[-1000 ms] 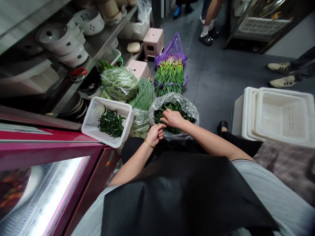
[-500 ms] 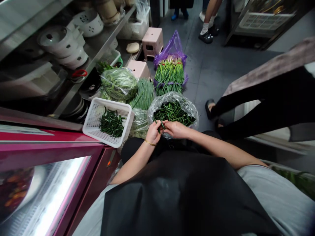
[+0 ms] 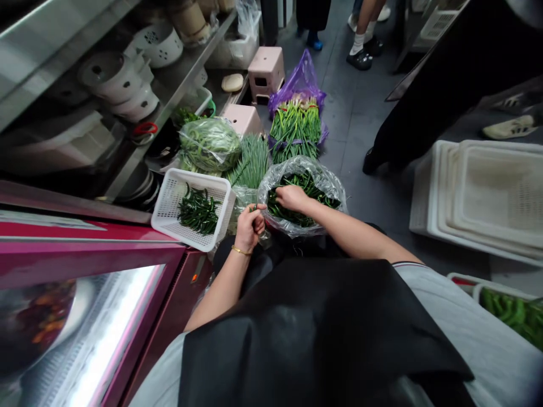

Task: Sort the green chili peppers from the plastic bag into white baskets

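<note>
My left hand (image 3: 249,227) is closed, with a bit of dark green chili pepper (image 3: 254,208) showing at the fingers, in front of the bag's left side. Inside the clear plastic bag (image 3: 336,176), my right hand (image 3: 292,198) reaches down with curled fingers onto a heap of long green chili peppers (image 3: 306,181); its fingertips are partly hidden, so what they pinch cannot be made out. To the left, a white perforated basket (image 3: 166,217) stands tilted, holding a pile of short dark green chili peppers (image 3: 198,212).
Behind the bag lie scallions (image 3: 296,124) in a purple bag (image 3: 303,70), chives (image 3: 253,161) and bagged greens (image 3: 210,144). Pink stools (image 3: 266,65) and a shelf stand left. A person's black-clad leg (image 3: 424,90) and stacked white crates (image 3: 441,192) are at right.
My hands have parted. The right went from the bag's front edge up into the peppers; the left drew back left and down. The person at right has moved, uncovering white crates.
</note>
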`<state>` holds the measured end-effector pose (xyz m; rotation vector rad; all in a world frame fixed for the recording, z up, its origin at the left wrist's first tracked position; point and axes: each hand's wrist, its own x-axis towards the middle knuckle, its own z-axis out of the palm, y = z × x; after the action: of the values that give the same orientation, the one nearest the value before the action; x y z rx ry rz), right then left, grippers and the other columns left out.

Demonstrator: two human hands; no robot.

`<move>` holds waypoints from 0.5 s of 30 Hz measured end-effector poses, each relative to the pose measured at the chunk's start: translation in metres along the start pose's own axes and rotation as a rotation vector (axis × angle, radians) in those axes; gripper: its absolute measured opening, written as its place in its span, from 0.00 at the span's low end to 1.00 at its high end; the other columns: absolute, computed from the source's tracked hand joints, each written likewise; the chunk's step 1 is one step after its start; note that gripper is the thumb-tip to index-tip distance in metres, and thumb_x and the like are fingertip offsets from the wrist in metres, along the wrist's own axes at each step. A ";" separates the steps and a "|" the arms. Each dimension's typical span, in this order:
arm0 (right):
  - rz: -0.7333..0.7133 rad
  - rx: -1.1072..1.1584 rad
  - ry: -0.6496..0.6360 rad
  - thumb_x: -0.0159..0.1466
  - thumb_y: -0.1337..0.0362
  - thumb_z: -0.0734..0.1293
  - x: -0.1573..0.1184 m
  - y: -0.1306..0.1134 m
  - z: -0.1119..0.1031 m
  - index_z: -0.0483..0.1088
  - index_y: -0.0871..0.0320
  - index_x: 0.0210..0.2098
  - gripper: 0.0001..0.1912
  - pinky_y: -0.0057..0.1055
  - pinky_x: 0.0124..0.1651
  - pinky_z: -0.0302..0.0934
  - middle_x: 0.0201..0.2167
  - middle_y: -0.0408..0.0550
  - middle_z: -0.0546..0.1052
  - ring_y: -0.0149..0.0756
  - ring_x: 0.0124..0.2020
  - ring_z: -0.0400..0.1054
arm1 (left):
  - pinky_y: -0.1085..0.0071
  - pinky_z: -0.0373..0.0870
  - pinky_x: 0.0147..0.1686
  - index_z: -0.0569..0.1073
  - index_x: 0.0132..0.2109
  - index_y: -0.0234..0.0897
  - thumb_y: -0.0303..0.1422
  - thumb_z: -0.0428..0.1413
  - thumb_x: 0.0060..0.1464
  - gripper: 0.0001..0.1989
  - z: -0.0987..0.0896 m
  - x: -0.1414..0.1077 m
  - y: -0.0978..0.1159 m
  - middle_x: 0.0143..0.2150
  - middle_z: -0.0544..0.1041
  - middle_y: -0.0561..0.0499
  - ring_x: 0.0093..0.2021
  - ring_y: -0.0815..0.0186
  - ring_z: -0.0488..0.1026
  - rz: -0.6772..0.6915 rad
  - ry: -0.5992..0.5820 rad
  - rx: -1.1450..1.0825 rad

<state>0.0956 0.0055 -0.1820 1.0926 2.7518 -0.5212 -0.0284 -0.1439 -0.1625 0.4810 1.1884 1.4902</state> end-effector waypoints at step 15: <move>0.007 -0.131 0.143 0.71 0.58 0.54 -0.055 0.010 -0.012 0.65 0.61 0.55 0.19 0.30 0.37 0.57 0.49 0.60 0.71 0.42 0.43 0.69 | 0.76 0.41 0.16 0.74 0.27 0.31 0.40 0.65 0.43 0.15 0.033 0.033 -0.008 0.13 0.53 0.62 0.14 0.79 0.47 -0.141 -0.112 0.291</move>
<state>0.1426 -0.0183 -0.1600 1.1501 2.8544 -0.2665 -0.0076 -0.1011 -0.1657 0.6537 1.3282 1.1602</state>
